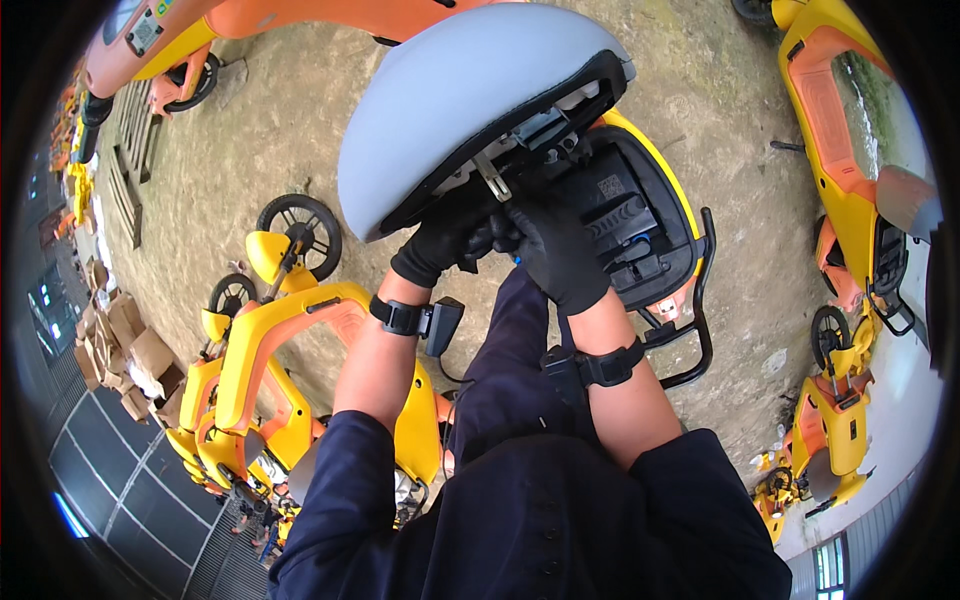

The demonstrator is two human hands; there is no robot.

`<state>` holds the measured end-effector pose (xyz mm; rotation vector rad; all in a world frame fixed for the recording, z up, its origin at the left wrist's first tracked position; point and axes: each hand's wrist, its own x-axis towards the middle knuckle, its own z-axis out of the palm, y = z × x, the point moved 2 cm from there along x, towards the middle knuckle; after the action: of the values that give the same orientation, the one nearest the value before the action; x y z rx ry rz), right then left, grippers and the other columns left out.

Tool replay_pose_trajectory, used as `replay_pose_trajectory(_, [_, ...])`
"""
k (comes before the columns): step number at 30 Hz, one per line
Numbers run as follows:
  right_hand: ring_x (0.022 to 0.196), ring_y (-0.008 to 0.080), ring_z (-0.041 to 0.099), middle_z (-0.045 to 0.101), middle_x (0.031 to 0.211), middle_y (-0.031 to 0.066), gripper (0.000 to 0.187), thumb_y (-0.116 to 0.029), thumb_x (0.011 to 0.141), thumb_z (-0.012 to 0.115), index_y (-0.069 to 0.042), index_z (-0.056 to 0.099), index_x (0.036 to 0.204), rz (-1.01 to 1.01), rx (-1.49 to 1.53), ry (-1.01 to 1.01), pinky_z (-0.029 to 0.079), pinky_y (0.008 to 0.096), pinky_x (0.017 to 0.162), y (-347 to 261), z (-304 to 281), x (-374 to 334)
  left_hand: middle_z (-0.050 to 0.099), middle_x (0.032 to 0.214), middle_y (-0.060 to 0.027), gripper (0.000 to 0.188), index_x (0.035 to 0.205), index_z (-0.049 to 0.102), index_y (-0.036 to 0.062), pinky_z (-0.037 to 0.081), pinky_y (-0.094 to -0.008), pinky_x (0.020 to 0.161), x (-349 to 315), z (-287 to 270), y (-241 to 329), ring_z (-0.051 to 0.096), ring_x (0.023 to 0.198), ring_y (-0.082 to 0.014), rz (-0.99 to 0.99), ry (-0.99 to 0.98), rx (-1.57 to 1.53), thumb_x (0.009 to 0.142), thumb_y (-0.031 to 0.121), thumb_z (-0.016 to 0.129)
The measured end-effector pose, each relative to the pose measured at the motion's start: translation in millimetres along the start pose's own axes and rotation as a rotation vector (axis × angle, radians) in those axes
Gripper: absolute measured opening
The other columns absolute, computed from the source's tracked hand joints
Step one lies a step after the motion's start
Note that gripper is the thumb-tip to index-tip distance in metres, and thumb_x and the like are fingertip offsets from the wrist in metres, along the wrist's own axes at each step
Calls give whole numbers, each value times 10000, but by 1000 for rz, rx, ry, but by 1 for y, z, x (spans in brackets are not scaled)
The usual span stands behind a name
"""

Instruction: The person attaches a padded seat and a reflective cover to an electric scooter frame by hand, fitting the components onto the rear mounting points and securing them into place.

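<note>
A grey scooter seat is tipped up, so its dark underside shows. Beneath it, a metal bracket sticks out just above my fingers. My left hand, in a black glove, is closed below the seat's edge. Beside it, my right hand, also in a black glove, has its fingers curled by the bracket's end. Both hands meet, and whatever they grip is hidden among the dark gloves. To the right of my right hand, the open black compartment holds a dark unit with a handle.
A black tubular rail curves around the scooter's rear. Yellow and orange scooters stand at left and right. Cardboard boxes are piled at far left, near wooden pallets. Black devices are strapped to my wrists.
</note>
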<state>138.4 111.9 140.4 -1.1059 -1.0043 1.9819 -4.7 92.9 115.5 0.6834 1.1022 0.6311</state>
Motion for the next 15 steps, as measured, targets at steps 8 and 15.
replay_pose_trajectory(8, [816,174,553,558,980,64,307,-45,842,480,-76,493,1147,179,1065,176,490,305,726,36,2,0,429,481,-3,314,716,527,48,308,-215,377,2,-2,-5,388,400,-63,85,10,-20,884,293,424])
replay_pose_trajectory(15, [876,206,562,559,1020,90,327,-55,820,509,-62,465,1144,253,1193,248,486,287,660,25,8,0,382,468,1,268,751,523,60,308,-233,384,2,-7,-1,388,407,-75,83,0,333,869,285,438])
